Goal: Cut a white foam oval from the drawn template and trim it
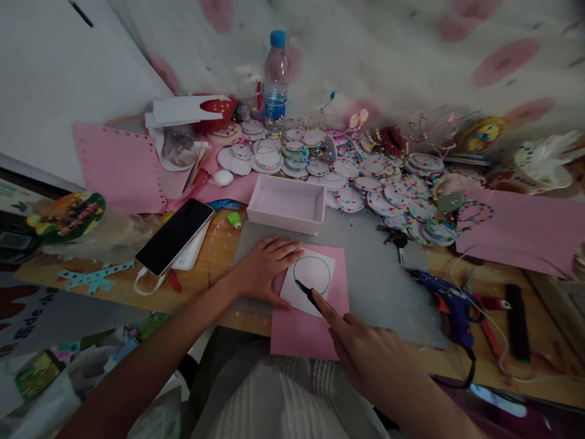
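A white paper [311, 274] with a green circle drawn on it lies on a pink sheet [315, 338]. My left hand [265, 268] rests with fingers spread on the paper's left side. From the right, my right hand [361, 341] grips what looks like a slim black craft knife [311, 295], its index finger stretched along the top. The tool's tip is at the left part of the circle's line. Most of its handle is hidden inside my right hand. Both sheets lie over a grey cutting mat [384, 286].
Behind the paper stands a white box [287, 207], with piles of beaded discs [351, 171] and a water bottle [276, 79] farther back. A phone [176, 236] and a green cap-like piece [234, 220] lie left. To the right are keys [400, 241] and a blue glue gun [450, 305].
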Demonstrator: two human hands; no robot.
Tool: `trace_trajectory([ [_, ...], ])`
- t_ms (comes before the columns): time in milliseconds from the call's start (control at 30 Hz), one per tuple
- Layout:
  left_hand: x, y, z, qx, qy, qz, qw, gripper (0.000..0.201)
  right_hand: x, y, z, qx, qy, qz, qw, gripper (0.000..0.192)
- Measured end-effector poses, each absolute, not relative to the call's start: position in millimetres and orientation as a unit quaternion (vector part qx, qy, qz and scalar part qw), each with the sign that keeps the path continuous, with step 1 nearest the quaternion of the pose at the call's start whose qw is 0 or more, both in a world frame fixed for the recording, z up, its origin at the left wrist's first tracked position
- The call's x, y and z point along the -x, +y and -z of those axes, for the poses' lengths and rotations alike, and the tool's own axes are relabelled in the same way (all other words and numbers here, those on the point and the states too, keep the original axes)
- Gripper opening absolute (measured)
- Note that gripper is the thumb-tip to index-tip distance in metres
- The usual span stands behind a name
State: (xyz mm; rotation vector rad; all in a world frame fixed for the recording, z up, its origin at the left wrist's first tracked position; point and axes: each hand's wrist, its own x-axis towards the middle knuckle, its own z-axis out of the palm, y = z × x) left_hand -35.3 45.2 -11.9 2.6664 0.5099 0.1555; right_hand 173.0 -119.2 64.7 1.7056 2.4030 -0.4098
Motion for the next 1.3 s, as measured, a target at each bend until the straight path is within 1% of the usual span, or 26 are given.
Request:
trace_trajectory([
  [133, 35.2, 45.0, 10.9, -0.959, 0.184, -0.06, 0.209, 0.107, -172.3, -116.0, -64.9, -0.568, 0.809, 0.125, 0.085, 0.079],
  [500, 35.3, 45.4, 12.4, -0.958, 0.183, -0.064, 0.211, 0.107, -172.0, -119.1, -62.5, -0.574, 0.805, 0.138, 0.059, 0.084],
  [733, 35.1, 45.3, 12.5, -0.959, 0.182, -0.066, 0.208, 0.105, -166.7, -119.8, -61.4, -0.596, 0.785, 0.149, 0.082, 0.083],
  [1033, 34.9, 43.7, 12.1, -0.956, 0.191, -0.069, 0.212, 0.107, -157.6, -120.2, -64.4, -0.586, 0.783, 0.17, 0.121, 0.087],
  [1300, 35.1, 44.0, 12.5, -0.955, 0.195, -0.07, 0.214, 0.107, -162.2, -125.4, -63.2, -0.577, 0.791, 0.175, 0.099, 0.089],
])
